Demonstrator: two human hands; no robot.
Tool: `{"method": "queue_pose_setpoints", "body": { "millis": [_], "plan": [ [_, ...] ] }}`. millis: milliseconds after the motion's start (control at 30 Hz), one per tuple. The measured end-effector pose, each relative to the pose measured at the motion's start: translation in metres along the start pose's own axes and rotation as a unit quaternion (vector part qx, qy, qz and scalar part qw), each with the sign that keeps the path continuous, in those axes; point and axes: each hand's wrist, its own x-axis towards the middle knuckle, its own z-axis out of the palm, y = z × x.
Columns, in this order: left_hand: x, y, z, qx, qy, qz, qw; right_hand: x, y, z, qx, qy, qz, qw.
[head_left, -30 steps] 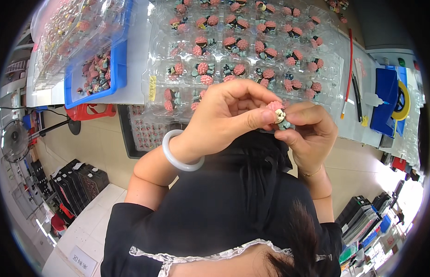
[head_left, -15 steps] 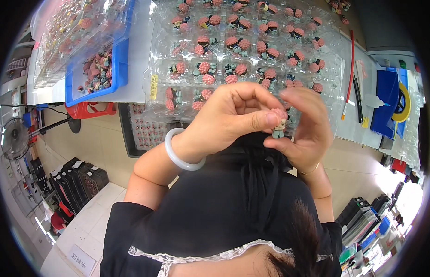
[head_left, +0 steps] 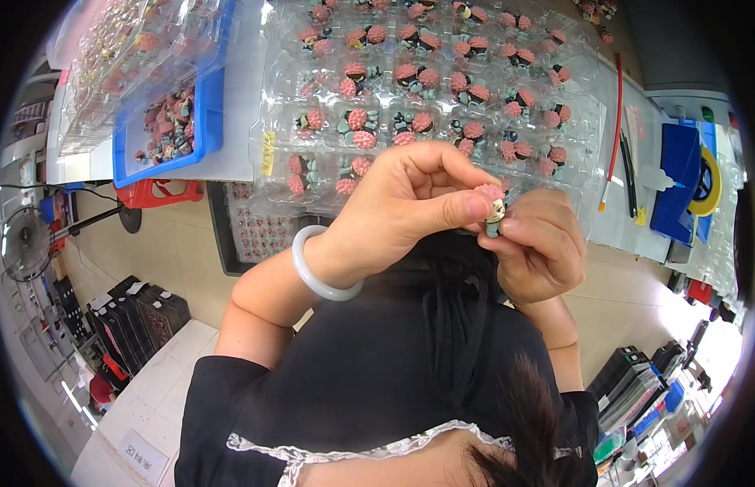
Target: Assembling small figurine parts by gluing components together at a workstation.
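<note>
Head view: the left hand [head_left: 406, 207] pinches a pink-haired figurine [head_left: 496, 213] by its head, that grip closed; the right hand's [head_left: 544, 243] grip closes at its lower body, by the clear tray's [head_left: 273, 105] near edge. The step looks like two-handed adjusting or checking; next calls for one steady pinch.

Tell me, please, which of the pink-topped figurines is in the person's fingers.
It is the figurine whose pink top the left hand pinches, the right hand at its lower body, unlike those lying in the clear tray.
</note>
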Motion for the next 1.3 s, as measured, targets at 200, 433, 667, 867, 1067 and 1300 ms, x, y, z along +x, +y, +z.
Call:
{"method": "queue_pose_setpoints", "body": {
  "millis": [200,433,667,867,1067,1300],
  "plan": [
    [-0.001,-0.001,-0.001,0.017,-0.012,0.000,1.000,-0.004,0.001,0.000,0.053,0.009,0.026,0.998],
    [0.001,-0.005,-0.002,0.022,-0.028,0.050,0.998,-0.004,0.000,0.005,0.053,0.061,0.069,0.994],
    [-0.004,0.000,0.003,0.145,0.025,0.078,0.986,-0.003,0.000,0.002,0.009,0.021,0.024,0.999],
    [-0.006,0.002,0.003,0.225,0.037,0.103,0.968,-0.005,0.003,0.003,-0.009,0.021,0.005,1.000],
    [-0.001,0.006,0.000,0.189,0.002,0.068,0.980,-0.005,0.006,0.004,0.069,0.035,0.044,0.996],
    [0.001,-0.004,-0.007,0.000,-0.025,-0.006,1.000,0.012,0.003,0.001,0.048,-0.043,0.055,0.996]
  ]
}}
